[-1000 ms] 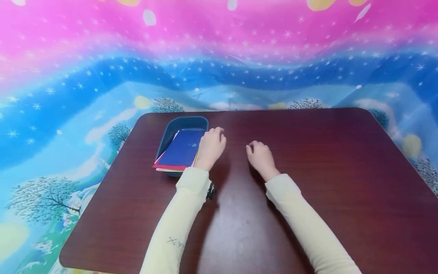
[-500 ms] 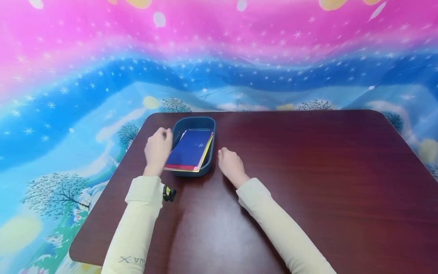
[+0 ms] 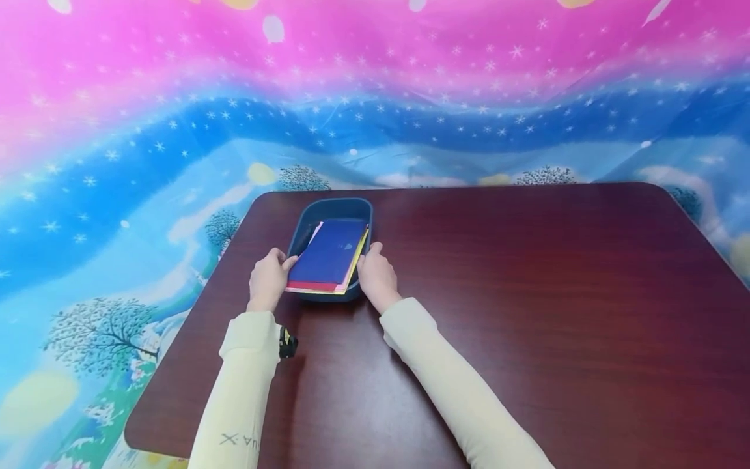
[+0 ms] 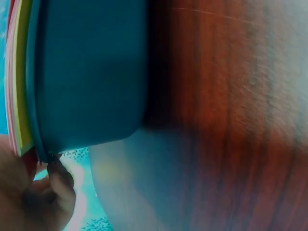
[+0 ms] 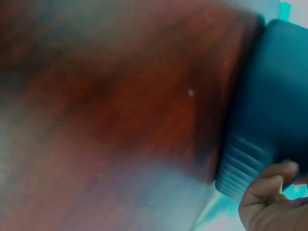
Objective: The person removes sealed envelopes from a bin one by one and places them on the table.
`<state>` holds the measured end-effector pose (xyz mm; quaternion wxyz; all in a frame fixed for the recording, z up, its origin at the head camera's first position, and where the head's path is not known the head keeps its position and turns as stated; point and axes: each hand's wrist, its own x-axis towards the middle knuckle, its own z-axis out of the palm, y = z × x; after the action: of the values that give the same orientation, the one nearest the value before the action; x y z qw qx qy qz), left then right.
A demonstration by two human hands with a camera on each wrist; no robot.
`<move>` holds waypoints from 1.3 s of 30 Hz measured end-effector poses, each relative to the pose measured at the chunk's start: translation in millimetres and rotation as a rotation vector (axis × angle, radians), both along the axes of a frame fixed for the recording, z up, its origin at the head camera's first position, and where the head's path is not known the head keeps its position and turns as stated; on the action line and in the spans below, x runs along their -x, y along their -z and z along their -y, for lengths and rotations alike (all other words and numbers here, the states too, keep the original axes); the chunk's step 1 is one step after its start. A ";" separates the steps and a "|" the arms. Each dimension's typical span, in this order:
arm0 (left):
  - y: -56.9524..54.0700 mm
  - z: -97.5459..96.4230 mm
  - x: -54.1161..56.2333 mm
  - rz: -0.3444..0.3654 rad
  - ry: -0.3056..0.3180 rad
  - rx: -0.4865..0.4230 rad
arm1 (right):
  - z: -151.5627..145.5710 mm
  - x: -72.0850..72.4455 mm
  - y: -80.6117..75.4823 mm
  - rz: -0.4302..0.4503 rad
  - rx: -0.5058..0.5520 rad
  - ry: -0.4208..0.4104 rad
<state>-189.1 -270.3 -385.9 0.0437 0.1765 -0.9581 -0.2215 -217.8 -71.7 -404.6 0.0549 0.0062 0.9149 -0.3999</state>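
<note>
holding the dark blue-green bin [image 3: 321, 298] from both sides, the left hand [image 3: 268, 280] has thumb and fingers hooked at the rim to its right, near a corner of the paper stack [image 3: 325, 254], while the right hand [image 3: 377, 277] seems to grasp the rim just to its left, fingers curled beside the outer wall. the bin sits between the two hands on the brown table [image 3: 504, 299]; the stack tilts inside it, its near end jutting over the rim toward the wrists. to handle this well, i'd keep both grips level and equally firm, press inward gently, and let the left thumb steady the overhanging sheets, since uneven force could slide them out. as for writing, the left sleeve [image 3: 228, 391] carries dark lettering behind that hand, an x-like mark and a few cropped letters i can't read whole. between the hands, the blue top cover shows a small pale emblem, too small to make out.
</note>
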 end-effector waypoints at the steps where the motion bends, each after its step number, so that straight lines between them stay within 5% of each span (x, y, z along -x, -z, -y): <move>1: 0.1 0.5 0.3 0.023 0.006 -0.015 | 0.5 1.1 -1.0 0.012 -0.025 -0.010; 10: -3.8 -6.5 7.2 0.201 0.095 -0.162 | -14.4 8.3 -10.7 0.080 -0.241 -0.115; 23: 4.0 -52.4 8.0 0.159 0.167 -0.159 | -66.4 -0.6 -16.5 0.101 -0.370 -0.140; 39: 12.6 -126.9 8.1 0.208 0.311 -0.411 | -165.0 -19.4 -23.2 0.107 -0.437 -0.200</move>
<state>-197.2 -143.4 -398.5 -0.1260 0.0544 -0.9079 -0.3961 -198.4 93.3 -381.3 0.1401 -0.0516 0.9715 -0.1840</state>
